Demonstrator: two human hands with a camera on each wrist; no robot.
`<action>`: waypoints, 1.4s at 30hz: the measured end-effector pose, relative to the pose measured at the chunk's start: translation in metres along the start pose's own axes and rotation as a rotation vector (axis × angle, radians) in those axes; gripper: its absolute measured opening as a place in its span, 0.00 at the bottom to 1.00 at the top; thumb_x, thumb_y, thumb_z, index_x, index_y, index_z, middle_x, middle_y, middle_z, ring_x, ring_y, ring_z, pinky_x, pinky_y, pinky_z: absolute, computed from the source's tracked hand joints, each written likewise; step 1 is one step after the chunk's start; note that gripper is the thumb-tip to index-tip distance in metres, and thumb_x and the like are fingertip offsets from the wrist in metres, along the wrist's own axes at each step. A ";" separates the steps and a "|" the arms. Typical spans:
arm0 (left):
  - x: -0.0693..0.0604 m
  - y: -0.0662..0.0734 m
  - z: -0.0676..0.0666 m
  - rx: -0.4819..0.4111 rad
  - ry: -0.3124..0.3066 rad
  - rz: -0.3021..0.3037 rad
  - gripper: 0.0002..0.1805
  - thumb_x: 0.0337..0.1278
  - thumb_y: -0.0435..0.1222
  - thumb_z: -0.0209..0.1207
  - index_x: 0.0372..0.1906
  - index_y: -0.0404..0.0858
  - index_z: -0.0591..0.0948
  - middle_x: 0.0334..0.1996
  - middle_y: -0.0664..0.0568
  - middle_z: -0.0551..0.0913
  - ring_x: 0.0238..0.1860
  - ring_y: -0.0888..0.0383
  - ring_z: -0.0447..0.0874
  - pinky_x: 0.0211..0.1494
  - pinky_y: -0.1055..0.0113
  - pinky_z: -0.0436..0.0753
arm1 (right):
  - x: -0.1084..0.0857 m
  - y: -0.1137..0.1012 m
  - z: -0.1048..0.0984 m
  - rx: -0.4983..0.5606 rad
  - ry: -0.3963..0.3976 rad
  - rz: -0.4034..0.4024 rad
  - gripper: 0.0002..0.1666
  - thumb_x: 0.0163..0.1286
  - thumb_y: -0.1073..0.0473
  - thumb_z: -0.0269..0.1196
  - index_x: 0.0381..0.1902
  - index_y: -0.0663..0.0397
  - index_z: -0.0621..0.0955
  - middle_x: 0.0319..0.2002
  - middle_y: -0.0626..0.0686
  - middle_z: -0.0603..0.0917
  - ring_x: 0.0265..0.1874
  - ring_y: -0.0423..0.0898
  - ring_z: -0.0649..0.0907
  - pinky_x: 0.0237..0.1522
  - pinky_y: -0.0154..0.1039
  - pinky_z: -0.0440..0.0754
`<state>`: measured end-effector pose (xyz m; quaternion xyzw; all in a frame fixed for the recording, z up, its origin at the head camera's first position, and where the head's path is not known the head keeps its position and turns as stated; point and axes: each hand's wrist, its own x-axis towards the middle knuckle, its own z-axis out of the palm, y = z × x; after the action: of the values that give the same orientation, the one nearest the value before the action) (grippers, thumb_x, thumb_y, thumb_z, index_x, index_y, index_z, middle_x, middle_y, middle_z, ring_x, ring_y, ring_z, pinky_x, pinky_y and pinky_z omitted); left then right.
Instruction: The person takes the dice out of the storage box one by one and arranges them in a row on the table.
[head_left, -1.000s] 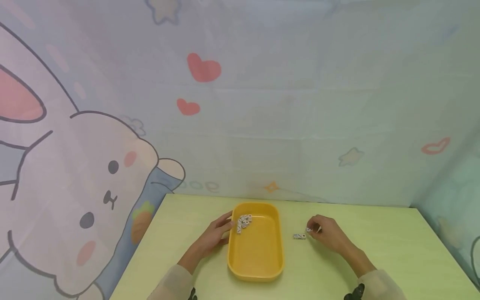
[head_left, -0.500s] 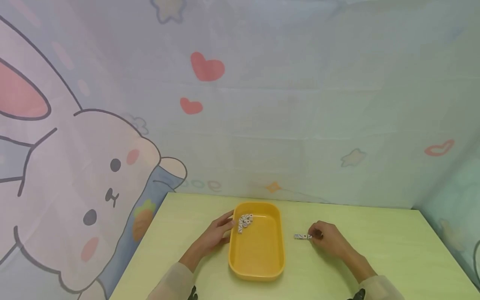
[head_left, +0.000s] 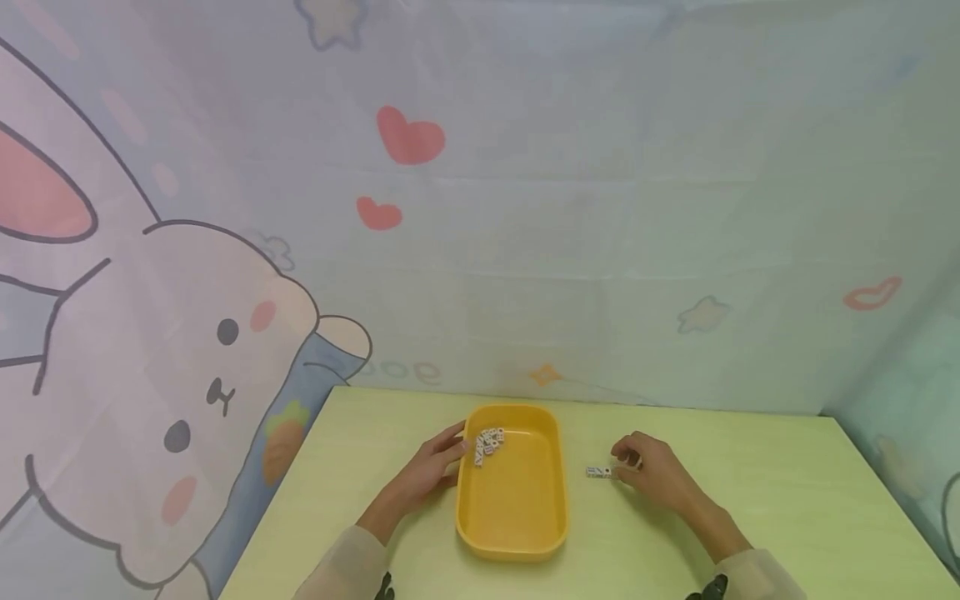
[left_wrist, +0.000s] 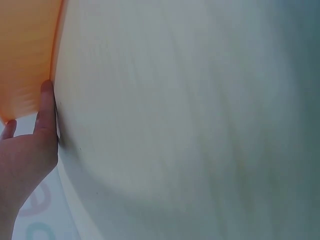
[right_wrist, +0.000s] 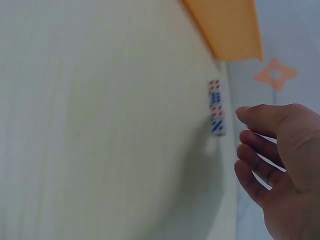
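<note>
A row of 4 dice (right_wrist: 216,107) lies on the pale table (head_left: 750,492), right of the yellow tray (head_left: 513,517). At its right end, the right hand (head_left: 656,471) holds nothing, fingers loosely bent, thumb nearest the row. The left hand (head_left: 429,471) rests extended fingers against the tray's left side, near more dice (head_left: 490,443) inside.

I see wide free room on the bench (head_left: 787,492) to R of the R fingers (right_wrist: 260,166). Betw. dice row (head_left: 598,472) and yellow tray (head_left: 517,508), only narrow passage; its raised wall obstructs.
</note>
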<state>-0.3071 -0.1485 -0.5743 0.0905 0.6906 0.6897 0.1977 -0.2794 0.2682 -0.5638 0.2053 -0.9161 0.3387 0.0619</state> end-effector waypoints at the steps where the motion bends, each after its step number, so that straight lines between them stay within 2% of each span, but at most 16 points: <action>1: 0.000 0.000 -0.001 0.000 0.000 0.002 0.33 0.85 0.43 0.51 0.85 0.43 0.58 0.79 0.33 0.61 0.72 0.38 0.72 0.66 0.49 0.83 | 0.004 -0.005 0.000 0.010 0.021 -0.006 0.12 0.67 0.66 0.75 0.47 0.60 0.86 0.40 0.51 0.84 0.39 0.44 0.82 0.41 0.39 0.85; 5: 0.000 0.001 -0.004 -0.005 -0.004 0.006 0.33 0.86 0.43 0.51 0.85 0.42 0.58 0.79 0.33 0.62 0.73 0.37 0.72 0.66 0.49 0.83 | 0.023 -0.031 0.008 0.077 0.100 -0.071 0.13 0.68 0.64 0.75 0.49 0.58 0.86 0.42 0.53 0.86 0.39 0.45 0.83 0.40 0.38 0.86; 8: 0.001 0.002 -0.004 -0.012 -0.003 0.004 0.33 0.86 0.42 0.51 0.85 0.43 0.58 0.79 0.33 0.62 0.73 0.37 0.72 0.66 0.49 0.83 | 0.039 -0.057 0.022 0.137 0.127 -0.109 0.14 0.68 0.64 0.75 0.50 0.57 0.86 0.43 0.53 0.86 0.40 0.47 0.84 0.41 0.39 0.87; 14: 0.001 0.003 -0.004 -0.008 -0.001 -0.002 0.33 0.85 0.42 0.51 0.85 0.43 0.59 0.79 0.34 0.62 0.73 0.37 0.72 0.65 0.50 0.83 | 0.065 -0.110 0.064 0.227 0.081 -0.132 0.14 0.69 0.65 0.73 0.51 0.59 0.85 0.45 0.56 0.86 0.44 0.54 0.85 0.46 0.45 0.88; 19: 0.000 0.005 -0.004 0.001 -0.022 0.006 0.32 0.86 0.42 0.50 0.85 0.44 0.59 0.79 0.35 0.63 0.71 0.40 0.74 0.67 0.49 0.82 | 0.081 -0.134 0.100 0.238 0.034 -0.115 0.14 0.70 0.66 0.72 0.51 0.64 0.85 0.46 0.57 0.86 0.45 0.56 0.85 0.47 0.44 0.87; 24: 0.001 0.005 -0.003 -0.009 -0.030 0.020 0.32 0.86 0.42 0.50 0.85 0.44 0.59 0.78 0.35 0.64 0.70 0.43 0.76 0.66 0.51 0.83 | 0.089 -0.139 0.125 0.214 0.032 -0.080 0.14 0.68 0.67 0.71 0.50 0.66 0.85 0.46 0.59 0.86 0.47 0.56 0.85 0.52 0.50 0.86; 28: 0.002 0.005 -0.002 -0.020 -0.033 0.030 0.32 0.86 0.42 0.51 0.85 0.42 0.59 0.78 0.33 0.64 0.71 0.42 0.74 0.66 0.51 0.83 | 0.087 -0.137 0.137 0.115 0.008 -0.065 0.13 0.67 0.65 0.71 0.49 0.63 0.86 0.47 0.55 0.86 0.49 0.52 0.84 0.59 0.52 0.83; 32: 0.001 0.004 -0.001 -0.029 -0.026 0.027 0.32 0.86 0.41 0.50 0.85 0.42 0.59 0.78 0.33 0.64 0.72 0.40 0.73 0.66 0.52 0.83 | 0.085 -0.135 0.142 0.058 -0.018 -0.067 0.14 0.67 0.63 0.72 0.49 0.61 0.86 0.49 0.53 0.84 0.51 0.52 0.83 0.62 0.52 0.81; 42: 0.000 -0.002 0.003 -0.031 0.011 0.042 0.31 0.86 0.40 0.51 0.84 0.42 0.61 0.76 0.32 0.67 0.70 0.41 0.74 0.65 0.52 0.84 | 0.082 -0.131 0.148 0.015 -0.046 -0.070 0.11 0.66 0.63 0.71 0.46 0.59 0.87 0.46 0.51 0.83 0.48 0.50 0.83 0.62 0.52 0.81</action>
<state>-0.3053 -0.1456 -0.5762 0.0982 0.6788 0.7049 0.1808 -0.2955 0.0550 -0.5783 0.2455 -0.9071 0.3382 0.0509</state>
